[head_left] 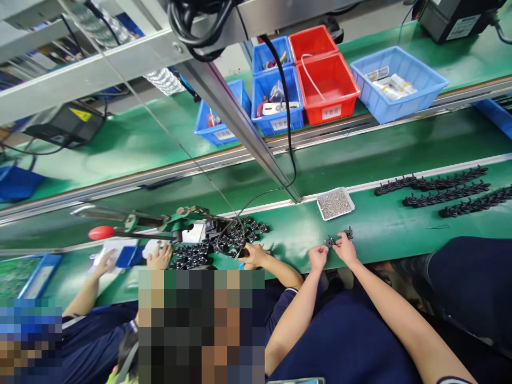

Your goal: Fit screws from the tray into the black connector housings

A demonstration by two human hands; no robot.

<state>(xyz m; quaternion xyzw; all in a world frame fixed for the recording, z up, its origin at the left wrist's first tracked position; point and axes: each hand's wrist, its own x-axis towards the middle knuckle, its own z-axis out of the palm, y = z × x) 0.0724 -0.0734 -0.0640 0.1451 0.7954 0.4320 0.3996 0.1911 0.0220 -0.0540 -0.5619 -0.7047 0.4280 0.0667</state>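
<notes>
- Head view, from my remote seat: a small black part (329, 241) sits between my left hand (319, 257) and my right hand (345, 248), just above the near edge of the green table (382, 226).
- My left fingers are drawn together beside that part; my right fingers are bent, their tips close to it. I cannot tell which fingers clamp it, or whether either hand does.
- A second black part (349, 233) is just beyond the right hand; I can't make out whether the two touch.
- Main risk, as I judge it: a loose pinch on something so small could let it slip, and so near the edge it might drop off.
- A sideways knock from the right knuckles could shift the second part.
- The white tray (336, 205) of tiny metal pieces lies just ahead; a careless forward sweep could spill it.
- To the right are rows of black parts (447, 196) and a thin metal tool (439, 227).
- To the left, a co-worker's hand (254, 257) by a heap of black parts (192, 255) limits elbow room; a hanging black cable (288, 106) and slanted metal post (256, 137) could obstruct reaching up and left.
</notes>
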